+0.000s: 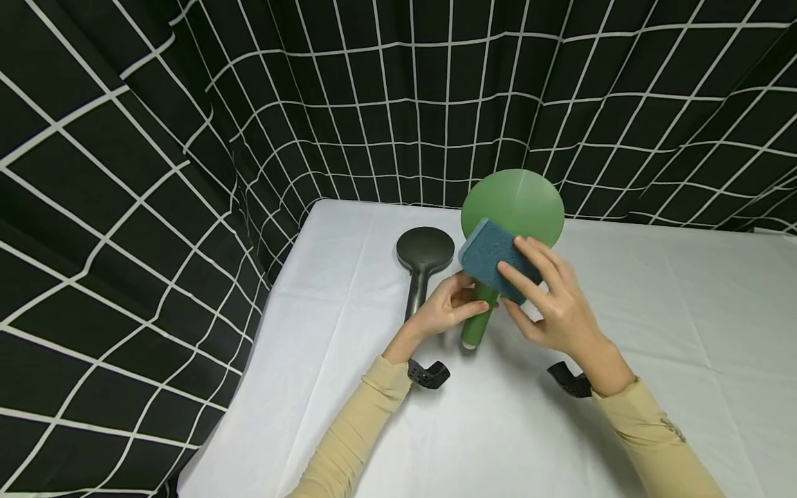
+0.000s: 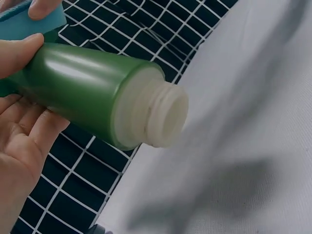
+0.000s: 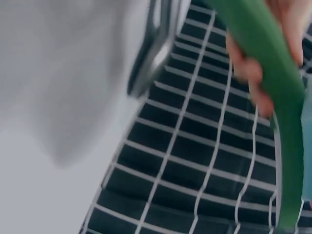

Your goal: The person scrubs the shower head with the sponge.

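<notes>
My left hand (image 1: 445, 308) grips the handle of a green shower head (image 1: 519, 197), which is lifted off the table with its broad round face turned up. The handle ends in a pale threaded collar (image 2: 168, 114), facing the left wrist camera. A blue sponge (image 1: 492, 252) is pinched in my right hand (image 1: 557, 304), fingers over its top and thumb beneath. It overlaps the lower part of the round head and the upper handle in the head view. In the right wrist view the sponge shows only as a strip (image 3: 308, 141) beside the green shower head.
On the white-covered table (image 1: 311, 311) lies a black shower head (image 1: 426, 247), just left of the green one, its handle partly behind my left hand. Black curtains (image 1: 386, 90) with a white grid hang behind and along the left. Black camera mounts (image 1: 429, 375) sit on both wrists.
</notes>
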`<state>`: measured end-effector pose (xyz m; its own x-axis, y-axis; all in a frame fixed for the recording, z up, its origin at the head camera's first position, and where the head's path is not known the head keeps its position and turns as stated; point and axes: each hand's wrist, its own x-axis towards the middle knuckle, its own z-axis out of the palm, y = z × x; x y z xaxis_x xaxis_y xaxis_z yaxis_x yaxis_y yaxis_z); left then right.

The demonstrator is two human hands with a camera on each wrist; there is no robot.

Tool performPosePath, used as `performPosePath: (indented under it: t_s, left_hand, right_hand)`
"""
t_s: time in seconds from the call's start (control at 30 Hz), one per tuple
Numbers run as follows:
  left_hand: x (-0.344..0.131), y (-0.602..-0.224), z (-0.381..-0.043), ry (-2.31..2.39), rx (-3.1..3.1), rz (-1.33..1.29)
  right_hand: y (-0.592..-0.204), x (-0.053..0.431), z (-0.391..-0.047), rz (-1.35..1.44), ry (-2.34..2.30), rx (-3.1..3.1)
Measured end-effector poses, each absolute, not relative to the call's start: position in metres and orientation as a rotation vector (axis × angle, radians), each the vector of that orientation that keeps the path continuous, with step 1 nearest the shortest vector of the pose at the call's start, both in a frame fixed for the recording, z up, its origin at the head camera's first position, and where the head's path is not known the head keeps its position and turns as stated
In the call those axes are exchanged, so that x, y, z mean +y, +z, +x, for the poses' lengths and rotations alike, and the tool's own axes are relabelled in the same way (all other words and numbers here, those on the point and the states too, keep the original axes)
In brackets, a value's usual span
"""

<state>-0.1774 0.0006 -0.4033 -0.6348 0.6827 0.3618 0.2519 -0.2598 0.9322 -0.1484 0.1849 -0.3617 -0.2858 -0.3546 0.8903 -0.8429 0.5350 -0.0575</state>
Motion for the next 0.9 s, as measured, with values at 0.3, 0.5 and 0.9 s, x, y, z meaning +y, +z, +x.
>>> performPosePath:
  t_s: [0.3,0.5,0.9]
  left_hand:
    - [0.0,-0.417,-0.184,2.061,1.429,1.073]
    - [0.001,-0.424,-0.183,2.12,1.252,1.063]
    - [0.003,-0.427,-0.18,2.123,1.103,1.027]
  right_hand:
    - [-0.333,0.198,-0.157,0.466,0.923,-1.775]
    - [-0.355,0.185,-0.152,0.712,0.894,-1.63]
    - [-0.341,0.193,-0.158,0.669,0.941,-1.569]
